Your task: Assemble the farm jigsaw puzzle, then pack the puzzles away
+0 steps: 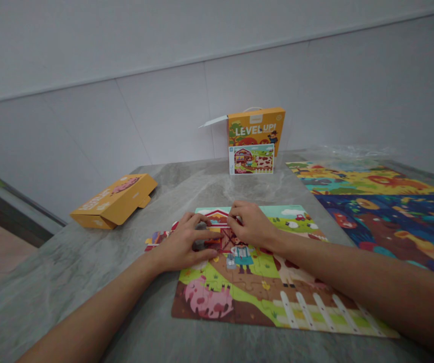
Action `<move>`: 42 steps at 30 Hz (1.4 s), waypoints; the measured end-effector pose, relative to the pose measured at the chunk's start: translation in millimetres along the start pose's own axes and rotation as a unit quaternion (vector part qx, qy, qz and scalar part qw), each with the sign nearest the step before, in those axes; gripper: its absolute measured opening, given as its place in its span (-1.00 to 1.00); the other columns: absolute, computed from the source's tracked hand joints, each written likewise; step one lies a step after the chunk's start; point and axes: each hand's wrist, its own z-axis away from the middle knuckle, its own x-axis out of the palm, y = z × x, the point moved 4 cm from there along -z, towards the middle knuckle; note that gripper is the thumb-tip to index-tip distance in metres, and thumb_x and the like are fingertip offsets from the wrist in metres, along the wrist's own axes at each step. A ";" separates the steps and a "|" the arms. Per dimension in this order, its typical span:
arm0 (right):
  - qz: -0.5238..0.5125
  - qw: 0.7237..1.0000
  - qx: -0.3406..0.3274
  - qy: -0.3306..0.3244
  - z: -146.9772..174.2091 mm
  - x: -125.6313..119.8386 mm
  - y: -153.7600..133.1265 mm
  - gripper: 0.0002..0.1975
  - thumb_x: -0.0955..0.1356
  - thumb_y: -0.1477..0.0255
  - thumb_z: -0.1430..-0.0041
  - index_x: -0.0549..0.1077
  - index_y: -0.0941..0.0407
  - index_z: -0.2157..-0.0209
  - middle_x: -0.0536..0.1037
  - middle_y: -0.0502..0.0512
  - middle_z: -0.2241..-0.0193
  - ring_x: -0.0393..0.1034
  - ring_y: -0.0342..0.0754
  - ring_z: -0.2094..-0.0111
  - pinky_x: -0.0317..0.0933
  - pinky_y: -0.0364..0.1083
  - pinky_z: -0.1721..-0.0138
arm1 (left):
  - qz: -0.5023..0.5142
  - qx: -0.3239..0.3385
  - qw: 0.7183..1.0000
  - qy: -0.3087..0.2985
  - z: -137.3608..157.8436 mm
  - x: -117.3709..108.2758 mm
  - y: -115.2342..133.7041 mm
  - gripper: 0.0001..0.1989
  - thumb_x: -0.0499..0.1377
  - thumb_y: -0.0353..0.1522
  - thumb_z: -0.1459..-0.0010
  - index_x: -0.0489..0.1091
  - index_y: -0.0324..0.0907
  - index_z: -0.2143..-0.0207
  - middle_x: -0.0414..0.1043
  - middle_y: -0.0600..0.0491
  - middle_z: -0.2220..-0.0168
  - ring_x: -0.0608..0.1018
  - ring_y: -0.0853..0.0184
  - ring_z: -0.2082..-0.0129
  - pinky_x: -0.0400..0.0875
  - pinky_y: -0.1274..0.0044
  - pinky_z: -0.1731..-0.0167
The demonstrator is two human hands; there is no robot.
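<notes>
A farm jigsaw puzzle (254, 287) lies flat on the table, with a pink pig, a cow, a white fence and a red barn. My left hand (186, 242) rests on its left part, fingers spread and bent, the thumb reaching toward the farmer figure. Beyond the outer side of that hand, puzzle pieces (158, 238) stick out past the puzzle's left edge, partly covered. My right hand (252, 224) is over the barn, its fingers curled together with the tips down at the puzzle. Whatever those fingers may hold is hidden.
An orange "LEVEL UP!" box (256, 128) stands near the wall, a farm picture card (253, 160) leaning on its front. At left lies another orange box (114, 201). Two more puzzles, one yellow (353, 176) and one dark blue (386, 227), are at right beside clear plastic (356, 151).
</notes>
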 end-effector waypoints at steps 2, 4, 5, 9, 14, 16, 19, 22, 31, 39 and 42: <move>0.003 1.000 -0.002 0.001 0.1 0.4 0.4 -0.73 0.26 0.50 -0.14 0.44 0.16 0.60 0.40 0.07 0.53 0.29 -0.12 0.46 0.07 -0.12 0.38 | -0.001 0.001 1.000 0.002 0.0 -0.1 -0.1 -0.63 0.17 -0.13 -0.14 0.40 0.15 -0.02 0.25 -0.02 0.00 0.27 0.14 -0.02 0.21 0.21 -0.06; 0.003 1.000 -0.001 0.000 0.3 0.8 1.0 -0.73 0.26 0.49 -0.15 0.44 0.16 0.59 0.40 0.07 0.53 0.28 -0.12 0.46 0.06 -0.12 0.39 | -0.002 0.002 1.000 0.004 -0.1 0.1 -0.4 -0.63 0.17 -0.12 -0.14 0.41 0.14 -0.02 0.25 -0.02 0.00 0.27 0.13 -0.02 0.22 0.20 -0.05; 0.002 1.000 0.000 -0.001 0.4 0.9 1.2 -0.74 0.26 0.49 -0.15 0.45 0.16 0.59 0.41 0.07 0.53 0.28 -0.12 0.46 0.06 -0.12 0.39 | -0.003 0.002 1.000 0.004 -0.1 0.4 -0.6 -0.63 0.17 -0.12 -0.14 0.41 0.14 -0.01 0.25 -0.02 0.00 0.26 0.13 -0.02 0.22 0.20 -0.05; 0.001 1.000 0.000 0.001 0.4 1.4 1.4 -0.75 0.26 0.51 -0.13 0.45 0.16 0.59 0.41 0.08 0.52 0.30 -0.11 0.45 0.07 -0.12 0.38 | -0.006 -0.001 1.000 0.003 -0.4 0.9 -1.1 -0.63 0.16 -0.12 -0.15 0.40 0.13 -0.02 0.24 -0.04 -0.01 0.25 0.12 -0.02 0.22 0.18 -0.04; 0.008 1.000 0.004 0.004 0.2 0.8 1.2 -0.74 0.26 0.49 -0.13 0.44 0.15 0.60 0.40 0.07 0.53 0.29 -0.11 0.45 0.07 -0.12 0.38 | -0.012 -0.003 1.000 -0.004 0.1 1.4 -1.2 -0.62 0.14 -0.10 -0.16 0.38 0.15 -0.04 0.23 -0.04 0.00 0.24 0.13 -0.03 0.20 0.19 -0.05; 0.012 1.000 0.006 0.002 0.2 0.4 0.9 -0.74 0.26 0.49 -0.13 0.44 0.15 0.60 0.40 0.07 0.53 0.29 -0.11 0.45 0.07 -0.12 0.38 | -0.011 -0.005 1.000 -0.004 0.6 1.6 -1.6 -0.62 0.14 -0.10 -0.16 0.39 0.15 -0.03 0.23 -0.04 -0.01 0.24 0.12 -0.04 0.19 0.19 -0.05; 0.011 1.000 0.007 -0.002 0.3 0.1 0.6 -0.74 0.26 0.50 -0.13 0.44 0.15 0.60 0.41 0.08 0.53 0.30 -0.11 0.45 0.07 -0.12 0.38 | -0.011 -0.006 1.000 -0.003 1.2 2.0 -2.4 -0.63 0.14 -0.11 -0.17 0.38 0.15 -0.04 0.22 -0.04 -0.02 0.24 0.11 -0.05 0.19 0.19 -0.05; 0.005 1.000 0.007 -0.003 0.4 -0.1 0.5 -0.74 0.25 0.49 -0.14 0.45 0.16 0.59 0.42 0.09 0.52 0.31 -0.11 0.44 0.08 -0.12 0.37 | -0.018 -0.004 1.000 -0.003 1.6 2.5 -3.2 -0.65 0.10 -0.17 -0.21 0.37 0.16 -0.05 0.21 -0.04 -0.05 0.22 0.10 -0.07 0.16 0.17 -0.06; 0.006 1.000 0.005 -0.003 -0.3 -1.0 -1.2 -0.74 0.26 0.50 -0.13 0.44 0.17 0.60 0.40 0.07 0.53 0.29 -0.12 0.46 0.05 -0.13 0.40 | -0.030 -0.003 1.000 0.004 1.2 1.9 -4.4 -0.66 0.11 -0.20 -0.21 0.38 0.17 -0.05 0.18 -0.03 -0.09 0.18 0.07 -0.11 0.14 0.16 -0.08; 0.000 1.000 0.008 -0.003 0.3 -0.3 -0.4 -0.74 0.27 0.50 -0.13 0.45 0.17 0.60 0.41 0.07 0.52 0.29 -0.13 0.45 0.06 -0.14 0.39 | -0.039 -0.004 0.999 0.006 0.6 1.8 -3.0 -0.66 0.11 -0.20 -0.20 0.38 0.17 -0.04 0.16 -0.02 -0.12 0.18 0.09 -0.11 0.13 0.18 -0.09; 0.002 1.000 0.006 -0.002 0.2 -0.6 -1.0 -0.74 0.26 0.51 -0.12 0.44 0.16 0.60 0.42 0.07 0.53 0.29 -0.13 0.45 0.05 -0.14 0.39 | -0.044 -0.002 0.999 0.010 0.2 2.1 -2.9 -0.67 0.12 -0.20 -0.20 0.39 0.18 -0.03 0.15 -0.02 -0.12 0.17 0.09 -0.11 0.12 0.16 -0.09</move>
